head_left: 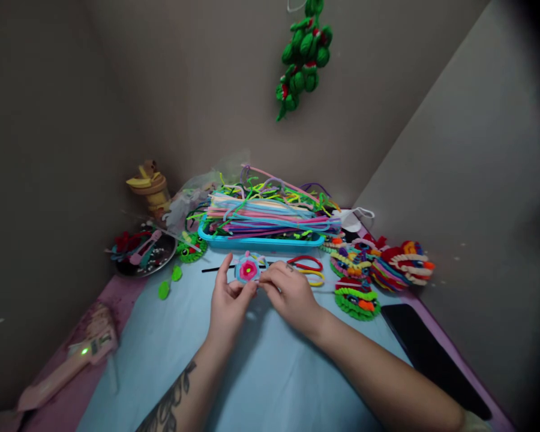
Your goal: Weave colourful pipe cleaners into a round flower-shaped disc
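Note:
A small pipe-cleaner flower (247,271), pink with a yellow centre and a light blue outer ring, is pinched at its lower edge by my left hand (229,297). At the flower's lower right rim, the thumb and fingers of my right hand (293,297) are closed together on a pale pipe cleaner (327,291). That strand shows again to the right of my hand; the part between the fingertips is mostly hidden. Just behind the hands lie scissors (312,277) with a red and a yellow handle loop. A thin black stick (211,269) lies left of them.
A blue tray (261,243) heaped with colourful pipe cleaners stands at the back. On the left are a metal bowl (168,252), green leaf pieces (164,290) and a pink glue gun (67,372). Finished fuzzy crafts (357,303) and a black phone (432,354) lie right.

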`<state>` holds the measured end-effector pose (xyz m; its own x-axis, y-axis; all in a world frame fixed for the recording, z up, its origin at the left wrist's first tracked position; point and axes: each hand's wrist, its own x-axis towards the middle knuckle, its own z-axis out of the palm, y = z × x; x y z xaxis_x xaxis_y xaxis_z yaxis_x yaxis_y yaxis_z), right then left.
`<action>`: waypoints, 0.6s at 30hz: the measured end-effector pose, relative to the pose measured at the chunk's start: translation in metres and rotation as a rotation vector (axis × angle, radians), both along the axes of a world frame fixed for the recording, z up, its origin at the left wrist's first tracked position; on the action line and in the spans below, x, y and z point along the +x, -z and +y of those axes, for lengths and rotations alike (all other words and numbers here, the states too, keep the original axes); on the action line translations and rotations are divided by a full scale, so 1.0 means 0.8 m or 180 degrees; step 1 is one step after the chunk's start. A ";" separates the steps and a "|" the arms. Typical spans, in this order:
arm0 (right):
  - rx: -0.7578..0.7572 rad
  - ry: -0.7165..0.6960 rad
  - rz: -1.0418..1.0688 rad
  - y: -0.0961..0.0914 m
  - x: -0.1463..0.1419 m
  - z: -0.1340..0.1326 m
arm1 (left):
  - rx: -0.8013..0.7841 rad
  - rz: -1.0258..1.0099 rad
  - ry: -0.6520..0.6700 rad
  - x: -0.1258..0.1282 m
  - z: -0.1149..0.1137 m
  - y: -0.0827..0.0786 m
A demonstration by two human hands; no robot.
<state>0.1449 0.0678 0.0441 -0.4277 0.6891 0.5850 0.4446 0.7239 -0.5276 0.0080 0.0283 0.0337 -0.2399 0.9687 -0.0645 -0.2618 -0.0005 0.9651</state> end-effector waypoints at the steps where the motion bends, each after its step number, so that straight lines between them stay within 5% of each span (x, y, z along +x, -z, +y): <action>1: 0.0011 -0.0004 -0.0128 -0.003 0.001 0.000 | 0.0016 0.0050 -0.0012 0.000 0.000 0.000; 8: -0.0070 0.0036 -0.0772 -0.020 0.007 0.000 | 0.0161 0.0097 0.0092 0.001 -0.002 0.003; 18: -0.0179 -0.0092 -0.0643 -0.025 0.011 0.008 | 0.0046 -0.0001 0.0084 0.000 0.001 -0.001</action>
<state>0.1538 0.0738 0.0642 -0.5524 0.7040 0.4463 0.5250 0.7097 -0.4697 0.0079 0.0291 0.0347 -0.2143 0.9755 -0.0505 -0.2621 -0.0076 0.9650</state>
